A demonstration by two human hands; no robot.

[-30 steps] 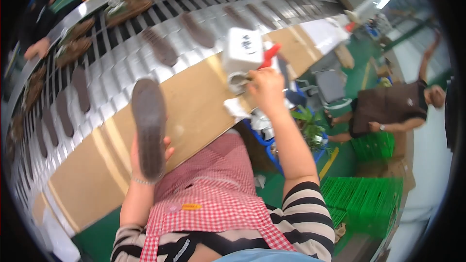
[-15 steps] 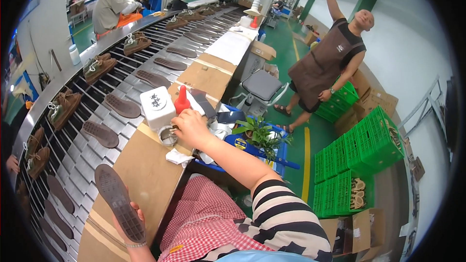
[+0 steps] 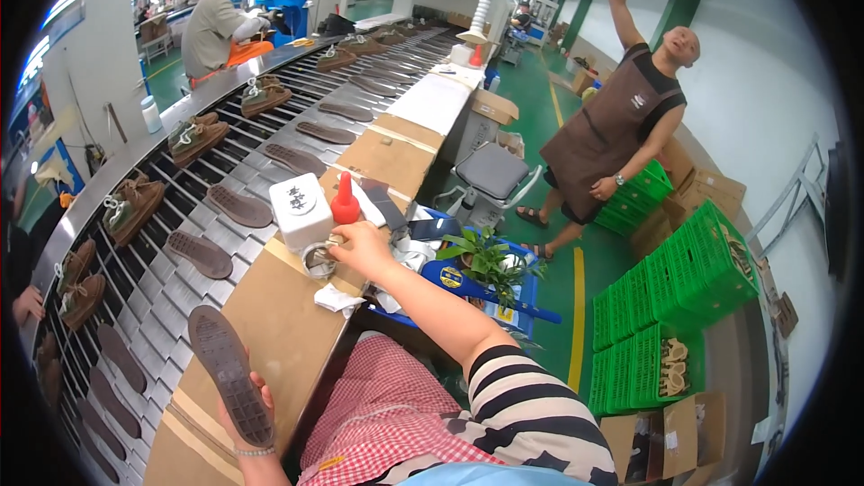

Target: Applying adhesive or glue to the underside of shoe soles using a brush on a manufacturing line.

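My left hand [image 3: 263,400] is closed around a dark brown shoe sole [image 3: 229,369], held upright with its treaded face showing, over the cardboard-covered bench edge. My right hand [image 3: 362,250] reaches across to a small metal cup [image 3: 319,260]. Its fingers are pinched together at the cup's rim; what they hold, if anything, is hidden. Behind the cup stands a white plastic container [image 3: 301,211] with dark writing on top. Beside it is a red cone-shaped bottle [image 3: 345,202]. A crumpled white tissue [image 3: 337,299] lies just in front of the cup.
Left of the bench runs a slatted conveyor [image 3: 193,306] with loose soles and brown-green shoes [image 3: 135,209]. A blue basket [image 3: 526,292] with a potted plant [image 3: 486,256] sits right of my arm. Further right are a stool [image 3: 493,168], green crates [image 3: 670,279] and a person in a brown apron [image 3: 603,130].
The whole view has shifted a little, so things sit slightly lower and to the right. My right hand has dipped closer to the metal cup. The sole stays in my left hand.
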